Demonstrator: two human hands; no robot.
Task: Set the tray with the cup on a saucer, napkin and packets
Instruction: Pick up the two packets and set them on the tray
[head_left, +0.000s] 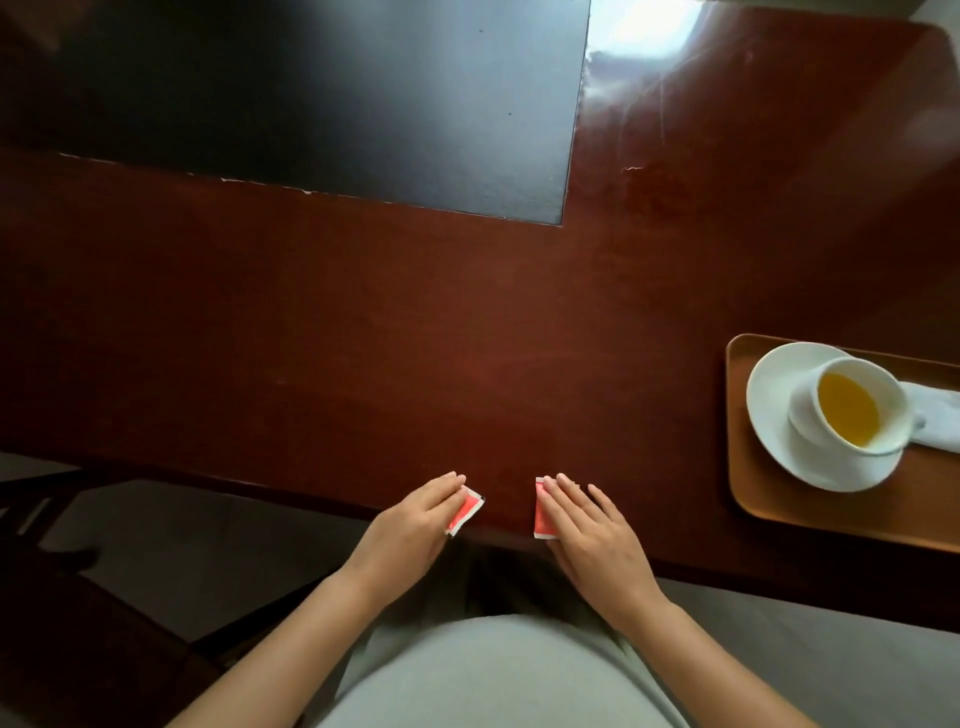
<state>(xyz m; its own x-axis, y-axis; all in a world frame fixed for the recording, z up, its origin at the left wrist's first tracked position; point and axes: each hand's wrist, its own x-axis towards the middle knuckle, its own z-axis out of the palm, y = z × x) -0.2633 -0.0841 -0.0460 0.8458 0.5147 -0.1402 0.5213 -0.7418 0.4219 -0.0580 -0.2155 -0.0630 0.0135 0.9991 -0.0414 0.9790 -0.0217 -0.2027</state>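
1. At the table's (363, 322) near edge, two red packets lie flat: left hand (415, 514) fingers together on the left packet (466, 512), right hand (587, 525) fingers slightly spread on the right packet (543, 514).
2. Likely light, thin and slippery; pinch an overhanging edge.
3. Tray (748, 483), right edge, holds the cup (831, 415), saucer (779, 384) and napkin (940, 415).

The scene is rather dim and warm. Daylight enters from about 1 o'clock and makes a strong white glare on the glossy counter (675, 130) there. The black inlay panel (322, 98) reflects a soft grey sheen. The wide-angle lens bends the edges, the corners are dark, and the whole picture is slightly soft.
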